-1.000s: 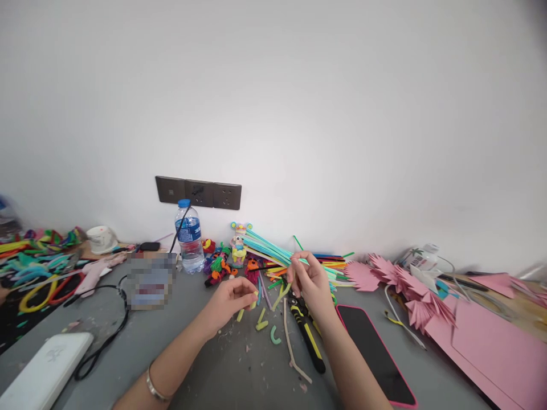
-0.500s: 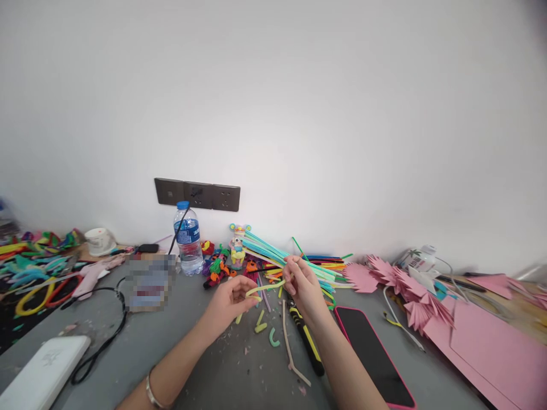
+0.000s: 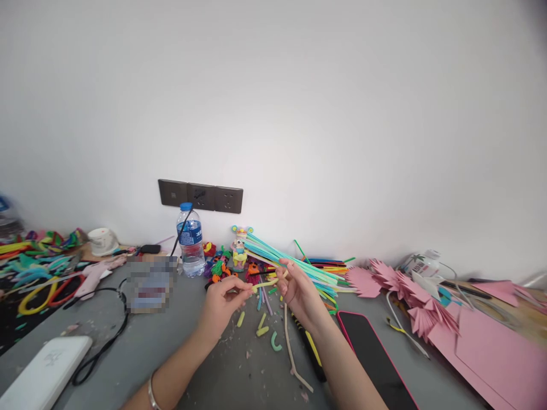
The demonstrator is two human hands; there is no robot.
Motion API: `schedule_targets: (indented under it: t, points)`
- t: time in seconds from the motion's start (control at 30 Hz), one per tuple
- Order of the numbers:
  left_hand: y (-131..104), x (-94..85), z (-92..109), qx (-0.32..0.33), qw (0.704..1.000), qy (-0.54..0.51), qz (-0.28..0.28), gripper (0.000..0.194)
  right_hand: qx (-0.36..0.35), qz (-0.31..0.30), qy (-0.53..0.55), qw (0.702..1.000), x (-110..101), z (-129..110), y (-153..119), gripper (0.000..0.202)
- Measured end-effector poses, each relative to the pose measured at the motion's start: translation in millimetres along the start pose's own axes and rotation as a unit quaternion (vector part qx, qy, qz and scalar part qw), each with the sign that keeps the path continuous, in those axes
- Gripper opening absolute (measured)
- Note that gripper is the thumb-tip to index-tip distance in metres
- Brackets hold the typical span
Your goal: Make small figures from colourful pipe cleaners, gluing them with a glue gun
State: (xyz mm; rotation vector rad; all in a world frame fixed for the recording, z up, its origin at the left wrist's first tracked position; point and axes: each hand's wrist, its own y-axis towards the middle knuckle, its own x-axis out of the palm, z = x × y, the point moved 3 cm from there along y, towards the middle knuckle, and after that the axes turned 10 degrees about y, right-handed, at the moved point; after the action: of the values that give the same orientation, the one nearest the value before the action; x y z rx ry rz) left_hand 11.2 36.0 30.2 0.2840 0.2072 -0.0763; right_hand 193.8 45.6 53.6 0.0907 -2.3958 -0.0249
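Observation:
Between my two hands stretches a short pale yellow pipe cleaner (image 3: 268,283). My left hand (image 3: 224,304) pinches its left end between thumb and fingertips. The other end meets the fingers of my right hand (image 3: 300,293), which are loosely curled around it. Below lie several cut yellow pipe cleaner pieces (image 3: 262,331) and a curved mint-green piece (image 3: 276,341). A long beige pipe cleaner (image 3: 291,356) with a bend runs down the table beside a black and yellow tool (image 3: 314,353), partly covered by my right forearm.
Behind my hands are a bundle of turquoise pipe cleaners (image 3: 294,259), a small figure (image 3: 240,250) and a water bottle (image 3: 191,242). A phone (image 3: 371,353) and folded pink paper (image 3: 431,307) lie right. At left are a white power bank (image 3: 47,370), a black cable (image 3: 122,327) and a glue gun (image 3: 92,279).
My left hand has turned and its fingers have closed into a pinch on the pipe cleaner's end. The right index finger has lifted slightly. The view has shifted a little.

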Motion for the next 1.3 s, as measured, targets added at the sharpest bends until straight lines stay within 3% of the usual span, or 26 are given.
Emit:
schedule_targets:
  t: [0.17,0.27,0.37,0.77,1.1,1.3]
  points:
    - [1,-1.5,-1,0.008,1.000,-0.005,0.014,0.022,0.088,-0.064,-0.050,0.993,9,18,-8,0.038]
    - [0,-0.9,3,0.010,1.000,0.008,0.005,0.020,0.059,-0.097,-0.152,0.982,13,28,-11,0.031]
    - [-1,-0.4,7,-0.006,1.000,0.006,-0.003,0.020,0.024,-0.088,-0.207,0.974,16,32,-12,0.034]
    - [-1,1.4,7,-0.010,0.999,-0.030,0.009,0.022,0.023,-0.070,-0.122,0.990,10,40,-6,0.036]
    - [-3,-0.4,2,0.023,0.999,0.015,0.025,0.017,0.030,-0.075,-0.155,0.985,8,44,-4,0.041]
    - [-2,-2.3,4,0.004,0.997,-0.072,0.025,0.025,0.022,-0.110,-0.147,0.983,9,44,-4,0.041]
